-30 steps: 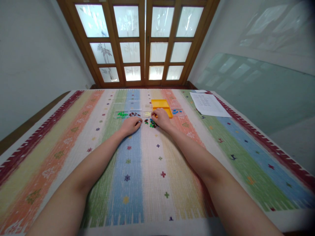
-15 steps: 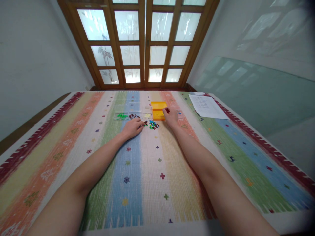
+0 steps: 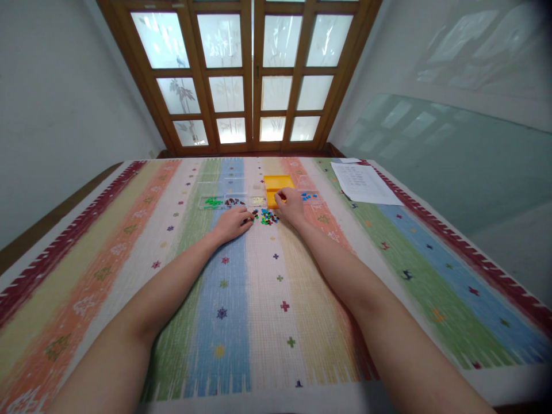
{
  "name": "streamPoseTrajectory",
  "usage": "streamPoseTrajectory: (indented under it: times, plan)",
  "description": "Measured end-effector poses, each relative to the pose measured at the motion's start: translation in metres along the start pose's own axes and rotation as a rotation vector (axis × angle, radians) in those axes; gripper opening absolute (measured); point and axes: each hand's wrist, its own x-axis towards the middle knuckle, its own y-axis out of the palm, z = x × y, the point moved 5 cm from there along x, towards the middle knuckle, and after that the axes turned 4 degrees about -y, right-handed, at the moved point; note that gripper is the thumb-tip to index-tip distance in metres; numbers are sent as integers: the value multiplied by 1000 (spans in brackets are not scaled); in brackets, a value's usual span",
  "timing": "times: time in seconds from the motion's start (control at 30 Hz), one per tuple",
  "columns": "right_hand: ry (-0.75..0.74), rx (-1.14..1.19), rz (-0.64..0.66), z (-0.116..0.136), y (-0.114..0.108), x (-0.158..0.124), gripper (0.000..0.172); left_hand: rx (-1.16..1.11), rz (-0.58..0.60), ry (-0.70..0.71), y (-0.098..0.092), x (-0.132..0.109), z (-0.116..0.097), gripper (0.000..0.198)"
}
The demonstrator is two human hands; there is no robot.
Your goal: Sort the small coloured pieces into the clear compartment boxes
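Back leftward from the blue pieces [image 3: 309, 196] since half a second ago, our right hand [image 3: 290, 205] is now over the yellow box [image 3: 278, 182], hiding part of it from us. Its thumb and fingertips are drawn close; we cannot tell whether they pinch anything. Our left hand [image 3: 234, 223] has stayed low at the surface [image 3: 259, 322], fingers loosely curled, and we cannot see whether it grips a piece. Between both hands lies the mixed pile [image 3: 269, 217] of small pieces. Just beyond our left hand, clear boxes [image 3: 202, 205] hold green pieces [image 3: 213, 202], dark pieces [image 3: 234, 202] and pale pieces [image 3: 257, 201]. Farther right lies a printed sheet [image 3: 366, 184], well apart; glazed doors [image 3: 254, 75] stand behind.
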Motion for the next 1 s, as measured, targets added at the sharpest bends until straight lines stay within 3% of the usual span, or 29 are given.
streamPoseTrajectory:
  times: [0.27, 0.43, 0.57, 0.83, 0.93, 1.0]
  plan:
    - [-22, -37, 53, 6, 5, -1, 20, -9, 1, -2, -1, 0, 0, 22]
    - [-35, -50, 53, 6, 7, -1, 20, -8, -76, -72, -6, 1, 9, 24]
    - [-48, -44, 52, 5, 7, -2, 20, -27, -176, -203, -17, 0, 31, 25]
    - [-43, -34, 56, 9, 5, -3, 20, 13, -381, -591, -46, -17, 101, 29]
    - [-46, -36, 55, 8, 6, -3, 20, 105, -385, -606, -49, -21, 109, 28]
    - [-49, -40, 52, 8, 7, -3, 20, 159, -387, -561, -49, -20, 103, 28]
